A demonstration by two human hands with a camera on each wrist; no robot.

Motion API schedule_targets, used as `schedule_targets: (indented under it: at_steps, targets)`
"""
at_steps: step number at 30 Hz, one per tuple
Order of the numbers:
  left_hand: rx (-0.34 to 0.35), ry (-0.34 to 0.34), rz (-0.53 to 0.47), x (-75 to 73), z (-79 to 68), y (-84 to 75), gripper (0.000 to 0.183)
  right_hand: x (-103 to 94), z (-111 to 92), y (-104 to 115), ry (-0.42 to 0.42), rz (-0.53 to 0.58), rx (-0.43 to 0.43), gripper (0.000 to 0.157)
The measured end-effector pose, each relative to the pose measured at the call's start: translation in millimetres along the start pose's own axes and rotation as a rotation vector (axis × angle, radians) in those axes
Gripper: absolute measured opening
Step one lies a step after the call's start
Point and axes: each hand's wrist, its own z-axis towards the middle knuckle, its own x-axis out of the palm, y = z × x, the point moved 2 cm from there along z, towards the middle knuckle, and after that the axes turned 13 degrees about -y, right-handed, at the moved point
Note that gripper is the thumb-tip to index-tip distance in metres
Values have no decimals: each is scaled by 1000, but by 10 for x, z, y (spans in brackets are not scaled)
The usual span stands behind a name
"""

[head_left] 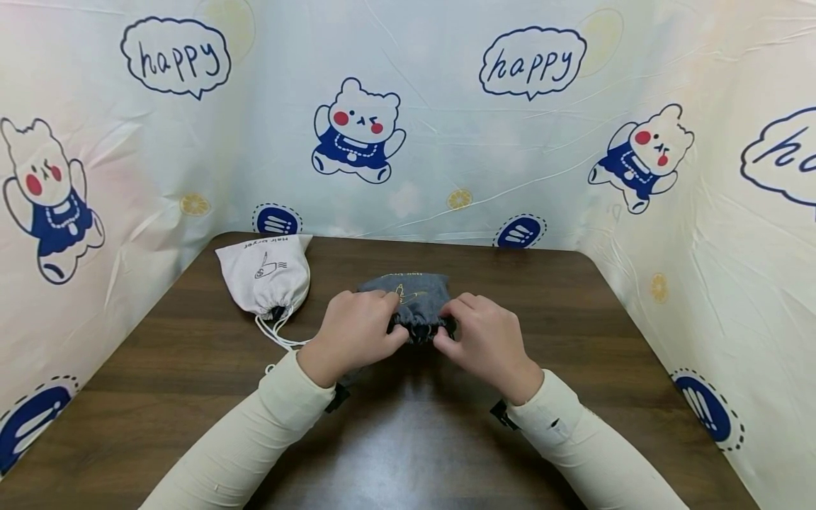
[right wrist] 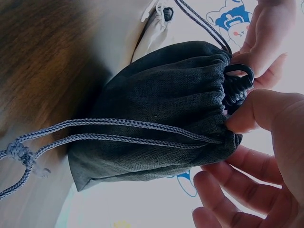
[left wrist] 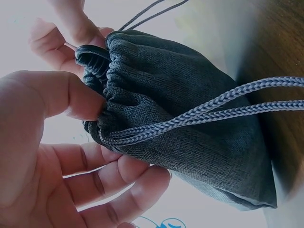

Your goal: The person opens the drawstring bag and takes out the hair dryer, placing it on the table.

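Note:
A dark grey drawstring bag (head_left: 426, 289) with small yellow print is at the middle of the table, its gathered mouth towards me. My left hand (head_left: 357, 327) pinches the left side of the mouth between thumb and fingers. On the opposite side my right hand (head_left: 487, 338) grips the rim the same way, thumb at the opening. Inside the partly open mouth shows a black coiled cord (left wrist: 97, 61); the rest of the contents is hidden. Grey braided drawstrings (right wrist: 128, 124) hang from both sides of the mouth, knotted at the end in the right wrist view.
Left of the grey bag, a white drawstring bag (head_left: 270, 273) printed "Hair dryer" lies on the brown wooden table (head_left: 408, 439). Its white strings (head_left: 274, 333) trail towards my left wrist, and something dark shows at its mouth. A printed cloth (head_left: 440, 127) stands around the table's back and sides.

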Motion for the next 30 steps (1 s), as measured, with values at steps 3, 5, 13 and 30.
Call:
schedule_targets:
  at_steps: [3,5,13,30]
  targets:
    - [-6,5,9,-5,2,4,25,-3,3,0,-2,-2,-1,18]
    - [-12,10,15,-8,5,6,26,-4,1,-3,-1,-4,1,18]
    - [-22,13,20,-46,12,0,24,-10,10,-11,-3,-12,5,16]
    - [-8,-43,10,-54,-6,20,25,-10,-1,-24,-13,-9,-8,14]
